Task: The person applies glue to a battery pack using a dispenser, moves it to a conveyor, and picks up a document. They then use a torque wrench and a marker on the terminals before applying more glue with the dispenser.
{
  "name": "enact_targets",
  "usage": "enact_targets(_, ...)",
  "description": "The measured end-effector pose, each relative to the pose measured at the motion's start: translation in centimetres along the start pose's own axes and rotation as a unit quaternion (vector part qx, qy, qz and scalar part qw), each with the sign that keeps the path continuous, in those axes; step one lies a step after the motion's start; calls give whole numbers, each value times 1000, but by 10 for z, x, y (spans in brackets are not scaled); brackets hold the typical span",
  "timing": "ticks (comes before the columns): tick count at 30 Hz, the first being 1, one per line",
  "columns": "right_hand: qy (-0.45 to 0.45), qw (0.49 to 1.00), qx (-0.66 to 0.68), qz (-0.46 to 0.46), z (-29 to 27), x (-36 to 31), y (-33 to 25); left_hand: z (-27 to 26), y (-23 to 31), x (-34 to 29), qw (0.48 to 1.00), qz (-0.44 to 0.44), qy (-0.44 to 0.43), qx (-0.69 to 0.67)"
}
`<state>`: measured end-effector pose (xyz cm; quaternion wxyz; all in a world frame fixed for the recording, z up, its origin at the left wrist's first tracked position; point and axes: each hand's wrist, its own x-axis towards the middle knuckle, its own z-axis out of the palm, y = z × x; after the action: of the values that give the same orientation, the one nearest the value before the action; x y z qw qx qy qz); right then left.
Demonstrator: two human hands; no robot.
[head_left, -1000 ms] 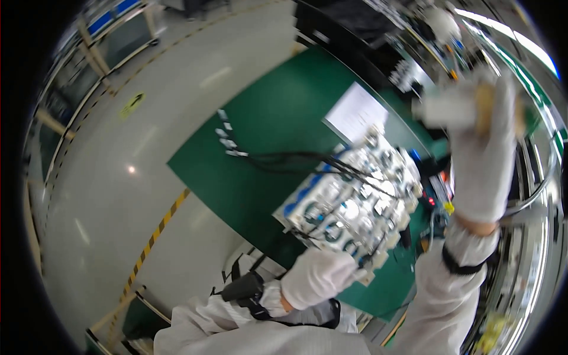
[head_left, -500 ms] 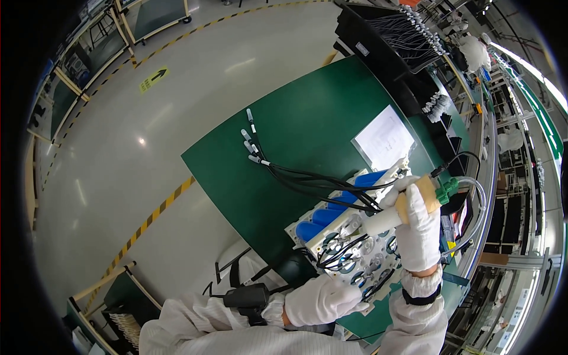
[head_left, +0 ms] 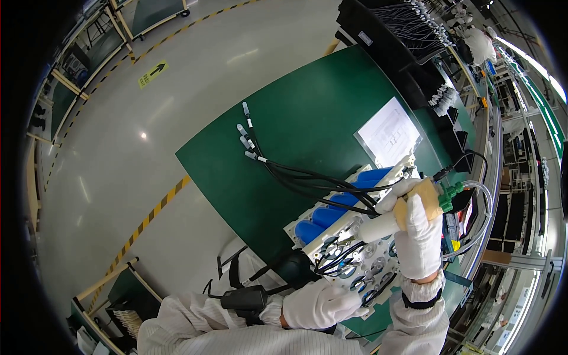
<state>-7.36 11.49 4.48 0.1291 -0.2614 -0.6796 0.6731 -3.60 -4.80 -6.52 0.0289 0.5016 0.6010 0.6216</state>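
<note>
On the table lies a white plastic module (head_left: 312,253) holding a row of large blue cylinders (head_left: 325,214), with round metal terminals and black wires on its near face. My right hand (head_left: 419,234), in a white glove, is closed around a glue dispenser (head_left: 378,228) with a white barrel and a yellow-wrapped body. A green fitting (head_left: 452,196) joins its back end to a clear hose. The barrel's tip points left over the terminals. My left hand (head_left: 322,305), also gloved, is curled at the module's near edge; its fingertips are partly hidden. Black cables (head_left: 290,177) run from the module toward the far left.
A sheet in a clear sleeve (head_left: 389,133) lies on the green table (head_left: 290,112) beyond the module. Black bins (head_left: 384,53) of cables stand at the back right. The clear hose (head_left: 486,207) loops at the right. A black box-shaped device (head_left: 244,297) sits by my left forearm.
The dispenser and my right hand have shifted slightly, with the tip a little farther left over the module. My left hand stays at the near edge. The view has shifted slightly.
</note>
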Motion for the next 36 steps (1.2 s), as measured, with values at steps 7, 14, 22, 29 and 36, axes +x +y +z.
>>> enact_targets(7, -17, 997, -74, -12, 2, 0, -4, 2, 0, -6, 1000, -1, 0, 20)
enact_targets(14, -5, 998, -64, -14, -1, -1, -2, 5, -1, -9, 1000, -13, 1, -7)
enact_targets(22, -29, 999, 1, -28, -21, -1, 1, -3, 1, -1, 999, -13, -42, 18)
enact_targets(29, -2, 999, -8, -43, -26, -22, -12, -7, 4, 7, 999, -32, -17, 10)
enact_targets(36, -41, 999, -14, 1, -35, -23, 11, -1, 1, 4, 999, -1, 20, 40)
